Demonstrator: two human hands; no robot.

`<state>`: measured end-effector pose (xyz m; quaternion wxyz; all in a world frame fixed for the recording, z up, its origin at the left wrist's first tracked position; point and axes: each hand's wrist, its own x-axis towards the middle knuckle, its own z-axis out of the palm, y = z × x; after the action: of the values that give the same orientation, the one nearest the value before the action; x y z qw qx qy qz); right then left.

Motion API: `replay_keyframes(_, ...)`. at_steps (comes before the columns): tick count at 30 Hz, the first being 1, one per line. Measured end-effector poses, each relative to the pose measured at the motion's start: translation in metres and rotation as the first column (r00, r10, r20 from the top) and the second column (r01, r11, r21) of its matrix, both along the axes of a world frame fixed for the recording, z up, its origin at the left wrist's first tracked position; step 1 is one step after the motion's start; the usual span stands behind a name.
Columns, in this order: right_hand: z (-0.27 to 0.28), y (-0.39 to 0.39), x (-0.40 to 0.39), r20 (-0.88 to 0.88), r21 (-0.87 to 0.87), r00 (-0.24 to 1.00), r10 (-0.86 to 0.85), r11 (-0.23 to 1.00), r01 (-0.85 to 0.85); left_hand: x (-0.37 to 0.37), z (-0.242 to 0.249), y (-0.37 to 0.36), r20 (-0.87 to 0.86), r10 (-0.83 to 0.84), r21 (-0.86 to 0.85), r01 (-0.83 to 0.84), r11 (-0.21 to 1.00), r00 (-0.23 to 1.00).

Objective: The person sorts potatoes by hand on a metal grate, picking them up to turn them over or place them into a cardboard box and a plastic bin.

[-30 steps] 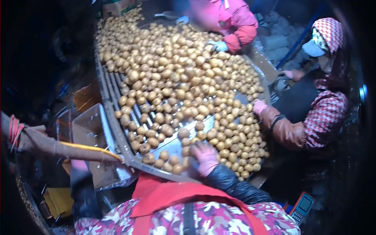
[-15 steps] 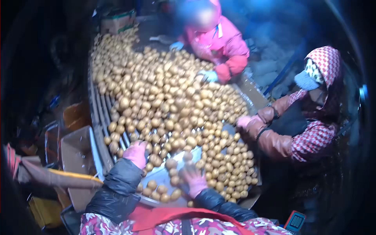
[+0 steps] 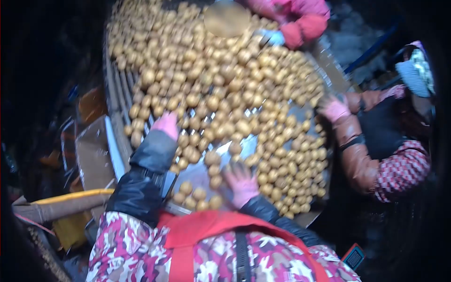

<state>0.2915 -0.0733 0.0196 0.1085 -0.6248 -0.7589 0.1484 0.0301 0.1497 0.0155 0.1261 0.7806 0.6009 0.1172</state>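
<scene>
Head view: I log my right hand [image 3: 242, 184] in a pink glove, open with fingers spread, at the edge of the potatoes [image 3: 263, 189], which spread beyond it and to its right, with a smaller cluster [image 3: 199, 193] to its left on a smooth metal plate [image 3: 196, 174]. My left hand [image 3: 166, 126], farther forward and left, reaches in among potatoes beside the slatted bed [image 3: 123, 101]; its fingertips are obscured, so I cannot tell its grip. Well right of both, a co-worker's pink-gloved hand [image 3: 334, 109] is at the potatoes' edge.
</scene>
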Motion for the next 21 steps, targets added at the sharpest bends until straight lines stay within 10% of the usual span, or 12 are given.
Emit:
replay_keyframes(3,0.008,0.008,0.003,-0.01,0.034,1.0,0.027,0.999,-0.027,-0.006,-0.009,-0.01,0.201,0.05,0.03,-0.058,0.998,0.978)
replay_keyframes(4,0.006,0.009,0.005,-0.005,0.035,1.0,0.027,0.999,-0.027,-0.009,-0.008,-0.006,0.372,0.219,-0.243,-0.133,0.961,0.902)
replay_keyframes(6,0.003,0.009,0.004,0.009,0.036,1.0,0.027,0.999,-0.028,-0.02,-0.004,-0.002,0.693,0.633,-0.643,-0.103,0.759,0.343)
replay_keyframes(8,0.005,0.008,0.002,0.007,0.054,1.0,0.011,0.999,-0.011,-0.008,0.038,-0.007,0.751,0.635,-0.657,-0.121,0.744,-0.182)
replay_keyframes(10,0.005,0.008,0.003,0.017,0.058,1.0,0.009,0.998,-0.01,-0.011,0.042,0.012,0.769,0.593,-0.627,-0.1,0.773,-0.24)
replay_keyframes(12,0.005,0.009,0.003,0.017,0.054,1.0,0.009,0.999,-0.01,-0.039,0.009,0.052,0.767,0.567,-0.582,-0.045,0.812,0.299)
replay_keyframes(14,0.007,0.007,0.003,0.015,0.042,1.0,0.009,0.999,-0.01,-0.012,0.032,0.057,0.194,0.27,-0.156,-0.242,0.958,0.943)
replay_keyframes(17,0.003,0.006,0.003,0.015,0.067,1.0,0.005,0.998,-0.006,0.003,0.038,0.057,-0.272,0.034,-0.134,-0.073,0.988,0.962)
replay_keyframes(21,0.007,0.008,0.004,0.012,0.064,1.0,0.022,0.998,-0.022,-0.009,0.037,0.058,-0.162,0.025,-0.123,-0.045,0.991,0.987)
